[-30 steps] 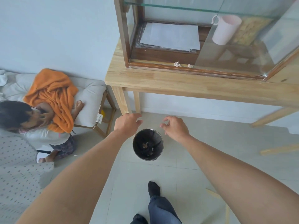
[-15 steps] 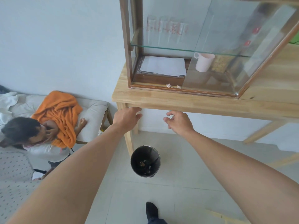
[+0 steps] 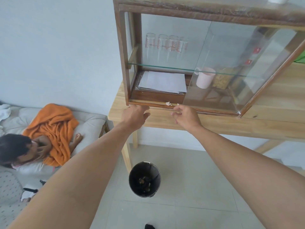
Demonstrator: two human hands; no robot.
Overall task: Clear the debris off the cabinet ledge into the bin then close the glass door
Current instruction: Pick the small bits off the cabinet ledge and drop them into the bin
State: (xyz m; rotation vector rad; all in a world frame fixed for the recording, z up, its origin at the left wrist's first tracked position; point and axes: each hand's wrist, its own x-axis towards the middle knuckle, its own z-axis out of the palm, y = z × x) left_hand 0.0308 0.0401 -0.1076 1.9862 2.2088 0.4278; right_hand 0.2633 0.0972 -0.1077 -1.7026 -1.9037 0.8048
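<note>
both bare hands are raised to the near edge of the dark wooden glass-fronted cabinet (image 3: 125, 63), which stands on a pale wooden tabletop (image 3: 272, 103). the left hand (image 3: 134, 115) hovers at the left end of the cabinet's bottom ledge (image 3: 148, 103), fingers loosely curled, its grip released and grasping nothing. the right hand (image 3: 185, 117) is just right of it, fingers half bent toward the ledge, grip also released; its fingertips are just beside the debris, and whether they touch it cannot be told.

the debris is two small whitish crumpled scraps: the larger scrap (image 3: 168, 103) lies on the ledge near its middle, and a tinier scrap (image 3: 177, 104) sits just right of it, by the left edge of the sliding glass door (image 3: 231, 71). the door covers the right part of the cabinet, leaving the left part uncovered.

inside, a stack of white papers (image 3: 163, 82) lies on the bottom, a pale pink mug (image 3: 204, 79) stands behind the glass, and clear drinking glasses with red print (image 3: 166, 45) stand on the glass shelf (image 3: 165, 66).

the round black bin (image 3: 144, 179) stands on the tiled floor below the hands, near a table leg, with bits of rubbish at its bottom.
</note>
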